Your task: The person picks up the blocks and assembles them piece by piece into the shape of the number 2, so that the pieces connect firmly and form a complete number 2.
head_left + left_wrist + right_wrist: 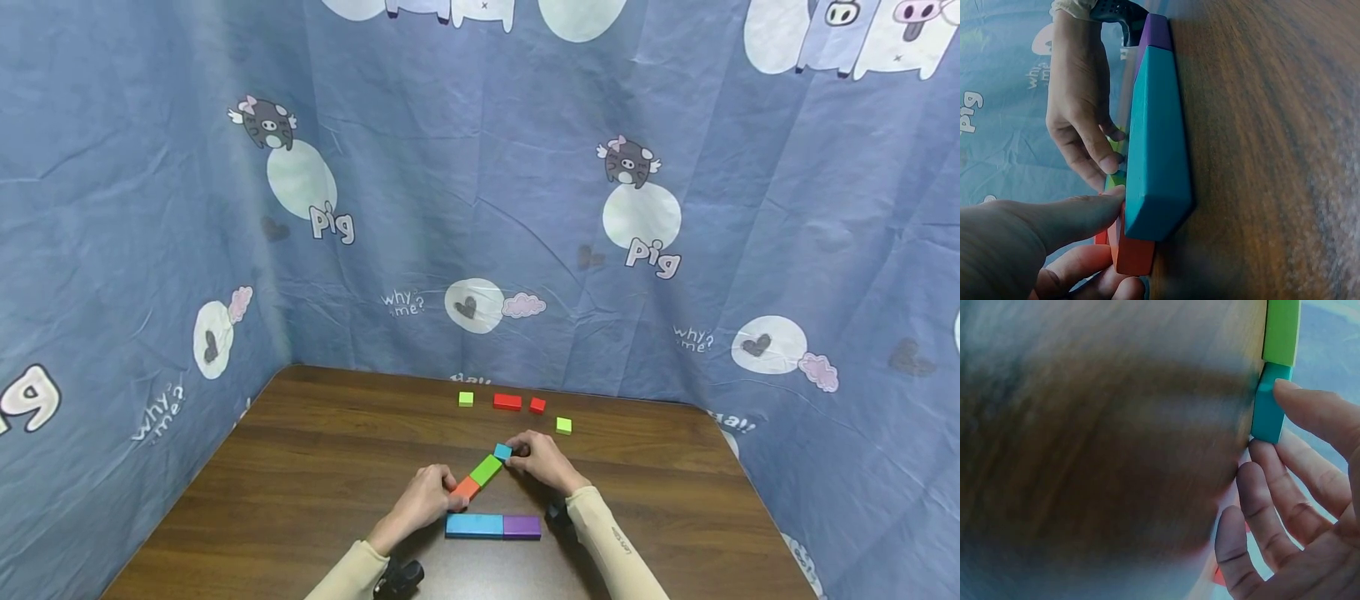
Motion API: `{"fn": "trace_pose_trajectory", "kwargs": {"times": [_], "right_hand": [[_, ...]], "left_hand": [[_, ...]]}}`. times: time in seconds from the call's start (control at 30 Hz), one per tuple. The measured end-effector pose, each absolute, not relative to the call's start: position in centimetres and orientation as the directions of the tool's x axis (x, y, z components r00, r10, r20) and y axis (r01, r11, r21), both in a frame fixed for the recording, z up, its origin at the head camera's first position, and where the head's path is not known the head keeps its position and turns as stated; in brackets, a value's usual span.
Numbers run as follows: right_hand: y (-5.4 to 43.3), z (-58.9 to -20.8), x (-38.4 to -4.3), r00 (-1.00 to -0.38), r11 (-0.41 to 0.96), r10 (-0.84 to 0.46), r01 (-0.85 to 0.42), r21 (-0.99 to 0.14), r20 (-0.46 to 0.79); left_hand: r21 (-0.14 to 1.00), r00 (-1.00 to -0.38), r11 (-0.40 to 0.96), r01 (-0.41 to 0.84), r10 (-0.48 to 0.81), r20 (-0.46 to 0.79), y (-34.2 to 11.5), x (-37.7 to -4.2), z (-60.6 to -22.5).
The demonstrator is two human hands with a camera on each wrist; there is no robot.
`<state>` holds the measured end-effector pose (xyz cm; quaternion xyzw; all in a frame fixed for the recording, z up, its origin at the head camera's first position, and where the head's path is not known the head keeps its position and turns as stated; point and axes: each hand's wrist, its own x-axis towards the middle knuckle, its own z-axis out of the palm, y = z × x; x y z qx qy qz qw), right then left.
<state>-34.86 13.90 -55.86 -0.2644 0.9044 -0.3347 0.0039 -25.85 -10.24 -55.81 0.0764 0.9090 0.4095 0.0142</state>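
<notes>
A slanting row is formed by an orange block (467,488), a green block (486,471) and a small blue block (502,452), end to end on the table. With thumb and fingers on either side, my left hand (423,498) pinches the orange block at the row's near end. My right hand (547,463) pinches the small blue block at the far end, its thumb on one side, seen in the right wrist view. Just in front of the row lie a long blue block (475,526) and a purple block (522,527), joined end to end; neither hand holds these.
Toward the back of the wooden table (330,442) lie a yellow-green block (466,399), a long red block (507,402), a small red block (537,406) and another yellow-green block (564,426). A blue printed cloth (420,200) hangs behind the table and along its sides.
</notes>
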Motion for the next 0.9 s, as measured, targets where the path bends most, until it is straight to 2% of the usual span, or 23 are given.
{"fn": "trace_pose_trajectory", "kwargs": {"times": [0.7,0.9], "right_hand": [[14.7,-55.8,-35.1,-0.851,0.59,-0.498,-0.474,-0.654,0.167],[15.7,-55.8,-35.0,-0.855,0.598,-0.489,-0.472,-0.648,0.173]], "left_hand": [[0.755,-0.984,0.634,0.168,0.152,0.092,-10.2,-25.8,-55.9],[0.757,-0.987,0.636,0.148,0.148,0.068,-10.2,-25.8,-56.0]]}}
